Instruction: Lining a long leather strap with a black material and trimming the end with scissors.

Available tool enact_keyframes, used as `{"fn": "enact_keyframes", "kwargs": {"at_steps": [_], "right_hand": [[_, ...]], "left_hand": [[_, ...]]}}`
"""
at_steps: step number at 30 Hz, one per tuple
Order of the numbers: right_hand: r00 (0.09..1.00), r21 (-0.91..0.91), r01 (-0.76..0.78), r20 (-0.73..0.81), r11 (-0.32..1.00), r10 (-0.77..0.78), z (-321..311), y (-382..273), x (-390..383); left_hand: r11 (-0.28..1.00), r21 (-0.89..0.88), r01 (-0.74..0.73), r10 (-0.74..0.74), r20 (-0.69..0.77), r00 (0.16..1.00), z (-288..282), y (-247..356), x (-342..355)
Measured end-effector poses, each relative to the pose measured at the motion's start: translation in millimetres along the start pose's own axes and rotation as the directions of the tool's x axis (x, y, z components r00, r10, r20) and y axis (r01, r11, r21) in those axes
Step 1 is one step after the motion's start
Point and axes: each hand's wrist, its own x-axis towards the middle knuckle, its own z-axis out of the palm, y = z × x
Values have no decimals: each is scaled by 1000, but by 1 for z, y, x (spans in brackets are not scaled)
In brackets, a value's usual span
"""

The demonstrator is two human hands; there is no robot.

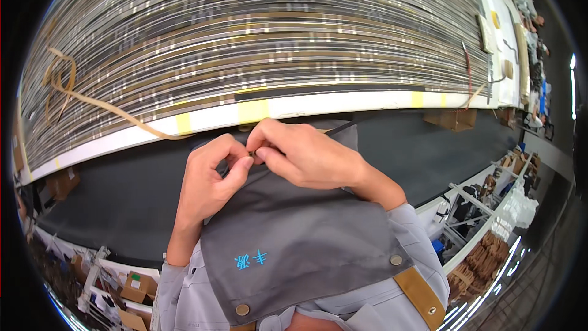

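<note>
My left hand (214,178) and my right hand (306,154) meet in front of the grey apron (294,227) I wear. Thumb and forefinger of each are pinched together, tip to tip, around something tiny and dark (251,154) that is too small to name. Just beyond the fingers lies the white edge of a long table (306,109). A thin tan strip (122,114) curls over the left part of the table and runs down toward my left hand; where it ends is hidden.
Many long, thin strips (275,30) in grey, black and brown cover the table in rows. A dark red-handled slender tool (468,64) lies at their right end. Cardboard boxes (139,287) stand on shelving at lower left; brown bundles (481,263) fill a rack at lower right.
</note>
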Motion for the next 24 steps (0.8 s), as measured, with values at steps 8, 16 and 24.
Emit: {"fn": "enact_keyframes", "kwargs": {"at_steps": [8,16,24], "right_hand": [[978,164,-189,-54,968,200,-12,1,-6],[982,90,-176,-53,980,181,-8,-1,-1],[987,-15,-150,-64,989,149,-2,-3,-3]], "left_hand": [[975,-213,71,-81,-42,996,3,-7,5],[964,-209,165,-159,43,986,8,-2,8],[952,-237,195,-189,48,981,11,0,9]]}}
